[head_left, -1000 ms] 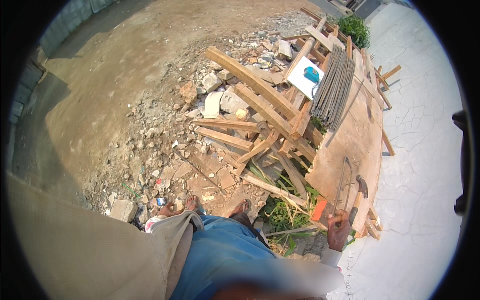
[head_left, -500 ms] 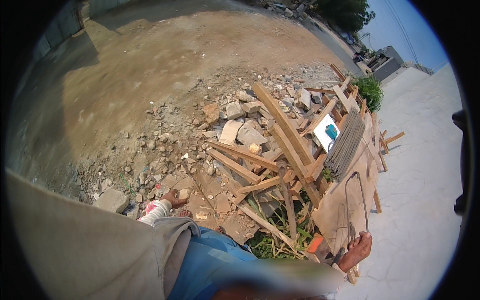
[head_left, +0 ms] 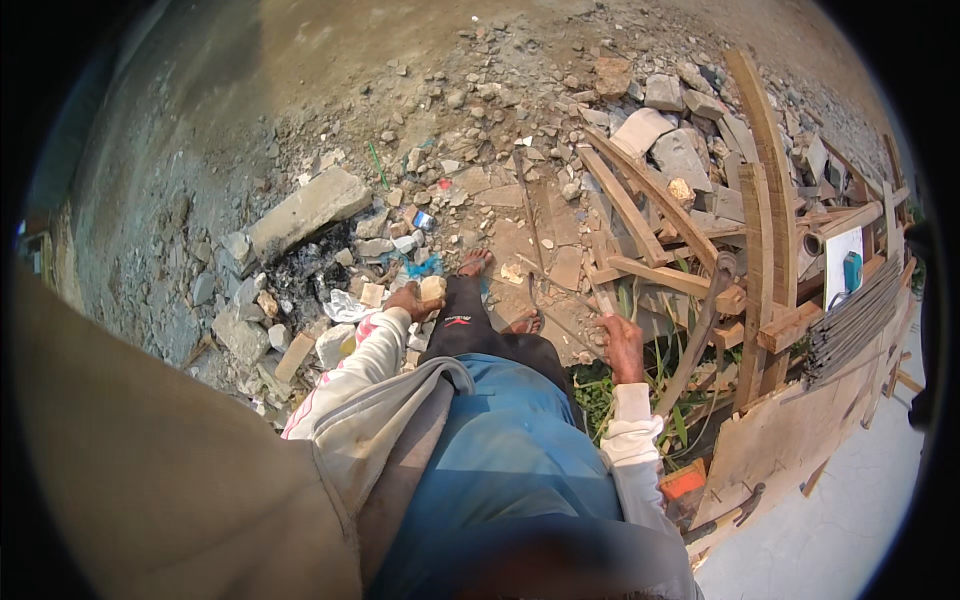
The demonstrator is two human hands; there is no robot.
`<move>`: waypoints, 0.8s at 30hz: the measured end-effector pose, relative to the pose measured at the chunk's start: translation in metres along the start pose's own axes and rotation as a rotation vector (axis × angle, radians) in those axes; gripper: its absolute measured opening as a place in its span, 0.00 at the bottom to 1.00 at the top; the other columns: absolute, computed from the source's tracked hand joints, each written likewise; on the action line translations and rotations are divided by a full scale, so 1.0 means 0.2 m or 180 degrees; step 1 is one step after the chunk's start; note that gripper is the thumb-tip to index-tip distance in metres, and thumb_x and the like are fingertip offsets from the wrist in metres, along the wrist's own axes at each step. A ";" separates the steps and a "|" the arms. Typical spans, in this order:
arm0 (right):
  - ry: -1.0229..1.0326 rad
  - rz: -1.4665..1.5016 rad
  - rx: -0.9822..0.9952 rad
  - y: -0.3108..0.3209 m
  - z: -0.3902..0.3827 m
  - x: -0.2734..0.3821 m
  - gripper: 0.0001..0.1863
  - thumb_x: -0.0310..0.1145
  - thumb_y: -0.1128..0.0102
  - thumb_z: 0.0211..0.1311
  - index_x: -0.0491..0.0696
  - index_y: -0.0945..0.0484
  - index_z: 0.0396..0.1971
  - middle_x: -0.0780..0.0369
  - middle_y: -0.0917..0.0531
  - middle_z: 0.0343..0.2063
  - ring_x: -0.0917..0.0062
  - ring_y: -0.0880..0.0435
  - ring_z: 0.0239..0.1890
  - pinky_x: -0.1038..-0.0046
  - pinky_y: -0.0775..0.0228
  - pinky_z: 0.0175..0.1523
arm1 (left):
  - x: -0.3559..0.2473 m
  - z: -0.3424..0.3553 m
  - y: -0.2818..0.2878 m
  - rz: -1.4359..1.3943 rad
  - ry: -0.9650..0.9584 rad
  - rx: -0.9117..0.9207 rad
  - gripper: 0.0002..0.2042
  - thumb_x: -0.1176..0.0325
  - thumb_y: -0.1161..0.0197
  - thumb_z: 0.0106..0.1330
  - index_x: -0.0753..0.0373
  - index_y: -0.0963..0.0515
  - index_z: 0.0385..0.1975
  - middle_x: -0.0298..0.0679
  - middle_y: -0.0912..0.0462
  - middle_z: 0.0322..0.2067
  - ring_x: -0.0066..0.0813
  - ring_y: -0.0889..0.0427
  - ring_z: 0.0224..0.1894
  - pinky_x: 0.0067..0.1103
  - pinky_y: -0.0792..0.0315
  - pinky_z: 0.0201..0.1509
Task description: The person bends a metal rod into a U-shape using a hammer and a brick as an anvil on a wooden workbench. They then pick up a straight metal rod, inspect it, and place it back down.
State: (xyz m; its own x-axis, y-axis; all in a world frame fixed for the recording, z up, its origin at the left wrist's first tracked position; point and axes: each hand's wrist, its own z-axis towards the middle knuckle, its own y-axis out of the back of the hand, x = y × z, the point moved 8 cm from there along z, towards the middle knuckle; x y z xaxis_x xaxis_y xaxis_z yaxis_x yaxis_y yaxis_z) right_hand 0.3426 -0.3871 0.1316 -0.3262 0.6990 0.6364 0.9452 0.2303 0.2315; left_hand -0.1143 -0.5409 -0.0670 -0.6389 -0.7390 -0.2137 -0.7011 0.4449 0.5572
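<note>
My left hand (head_left: 408, 302) is closed on a small pale chunk of stone (head_left: 433, 289), held beside my dark-clad leg over the rubble. To the right, my right hand (head_left: 624, 345) grips a thin bent metal rod (head_left: 572, 332), whose length reaches left toward my bare foot (head_left: 523, 322). A hammer (head_left: 742, 508) lies at the lower right on a brown board (head_left: 775, 445), apart from my right hand. Between the right hand and the timber stands a weathered wooden pole (head_left: 695, 345) among green plants.
Wooden beams (head_left: 757, 250) pile up at the right, with a bundle of thin rods (head_left: 855, 335) and a teal tool (head_left: 851, 271) on a white panel. At left, a long concrete block (head_left: 310, 212) rests by dark ash and broken stones. A pale wall (head_left: 850, 520) borders the lower right.
My view has swung down and left. My right hand has moved from beside the pale wall to in front of my body, bringing the bent rod along. The left hand still grips the stone.
</note>
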 end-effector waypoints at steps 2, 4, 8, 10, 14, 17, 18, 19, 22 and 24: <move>-0.0028 -0.0264 0.0021 -0.14 0.15 -0.11 0.17 0.42 0.44 0.72 0.43 0.15 0.37 0.73 0.36 0.16 0.89 0.40 0.17 0.81 0.51 0.22 | 0.15 -0.01 -0.06 0.0101 0.0278 0.0089 0.60 0.26 0.28 0.38 0.66 0.32 0.69 0.55 0.14 0.50 0.51 0.15 0.54 0.36 0.23 0.59; -0.0250 0.0278 0.0231 -0.25 0.29 -0.20 0.16 0.40 0.45 0.72 0.42 0.15 0.38 0.72 0.33 0.17 0.87 0.36 0.19 0.79 0.47 0.24 | 0.28 0.03 -0.10 0.0408 0.0487 0.0063 0.58 0.25 0.29 0.40 0.66 0.31 0.67 0.58 0.20 0.57 0.53 0.20 0.59 0.37 0.26 0.63; -0.0249 0.0143 0.0321 -0.43 0.62 -0.36 0.14 0.34 0.45 0.71 0.39 0.16 0.40 0.69 0.26 0.21 0.83 0.31 0.22 0.76 0.38 0.31 | 0.41 0.31 -0.16 0.0829 0.0656 0.0282 0.56 0.25 0.29 0.41 0.62 0.31 0.66 0.54 0.22 0.60 0.54 0.22 0.61 0.39 0.27 0.64; -0.0225 -0.0141 0.0537 -0.59 0.82 -0.45 0.12 0.33 0.43 0.71 0.40 0.16 0.37 0.69 0.25 0.22 0.84 0.30 0.25 0.76 0.37 0.33 | 0.42 0.54 -0.18 0.1023 0.0602 0.0427 0.54 0.26 0.29 0.43 0.58 0.32 0.67 0.51 0.24 0.62 0.52 0.25 0.64 0.42 0.29 0.66; -0.0020 -0.0543 0.0737 -0.87 1.21 -0.67 0.13 0.36 0.42 0.74 0.43 0.20 0.31 0.71 0.23 0.22 0.85 0.34 0.27 0.76 0.38 0.35 | 0.35 1.14 -0.23 0.1695 0.0359 0.0390 0.52 0.31 0.25 0.43 0.54 0.33 0.67 0.44 0.26 0.62 0.49 0.28 0.66 0.46 0.33 0.66; -0.0355 -0.0077 0.0556 -0.97 1.39 -0.89 0.14 0.39 0.42 0.75 0.44 0.20 0.33 0.70 0.21 0.24 0.85 0.34 0.27 0.77 0.39 0.35 | 0.31 1.61 -0.30 0.2021 0.0054 0.0322 0.50 0.36 0.22 0.41 0.53 0.33 0.66 0.44 0.27 0.60 0.49 0.29 0.64 0.46 0.36 0.66; -0.0434 0.0160 0.0501 -1.00 1.43 -0.96 0.15 0.42 0.43 0.76 0.44 0.20 0.36 0.69 0.19 0.25 0.86 0.31 0.28 0.76 0.36 0.35 | 0.29 1.75 -0.33 0.2089 -0.0038 0.0282 0.49 0.38 0.22 0.41 0.52 0.33 0.66 0.44 0.26 0.59 0.48 0.29 0.64 0.47 0.37 0.66; -0.0673 0.0276 0.0392 -1.01 1.46 -1.05 0.16 0.42 0.43 0.76 0.44 0.20 0.37 0.69 0.19 0.25 0.86 0.30 0.29 0.75 0.35 0.35 | 0.28 1.88 -0.36 0.2155 -0.0123 0.0269 0.49 0.40 0.21 0.41 0.52 0.32 0.65 0.43 0.26 0.58 0.48 0.28 0.64 0.48 0.38 0.66; -0.1216 0.0327 0.0267 -1.03 1.50 -1.27 0.18 0.45 0.44 0.76 0.44 0.19 0.36 0.69 0.21 0.22 0.84 0.24 0.30 0.73 0.29 0.36 | 0.24 2.18 -0.44 0.2720 -0.0296 0.0247 0.47 0.44 0.20 0.42 0.51 0.32 0.65 0.42 0.27 0.59 0.46 0.30 0.66 0.50 0.40 0.68; -0.1471 -0.0181 0.0313 -1.03 1.49 -1.38 0.17 0.44 0.44 0.76 0.44 0.19 0.35 0.68 0.22 0.22 0.83 0.25 0.26 0.73 0.29 0.33 | 0.21 2.35 -0.48 0.2983 -0.0324 0.0426 0.43 0.47 0.21 0.46 0.51 0.31 0.64 0.41 0.28 0.61 0.45 0.32 0.67 0.51 0.42 0.69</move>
State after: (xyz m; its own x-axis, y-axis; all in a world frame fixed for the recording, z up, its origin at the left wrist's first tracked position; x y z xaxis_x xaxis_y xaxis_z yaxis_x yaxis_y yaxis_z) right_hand 0.2419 -0.4262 -0.3117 -0.3574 0.9063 0.2257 0.9303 0.3242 0.1714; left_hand -0.2227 -0.3775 -0.5057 -0.9795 -0.0073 0.2013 0.0842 0.8930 0.4422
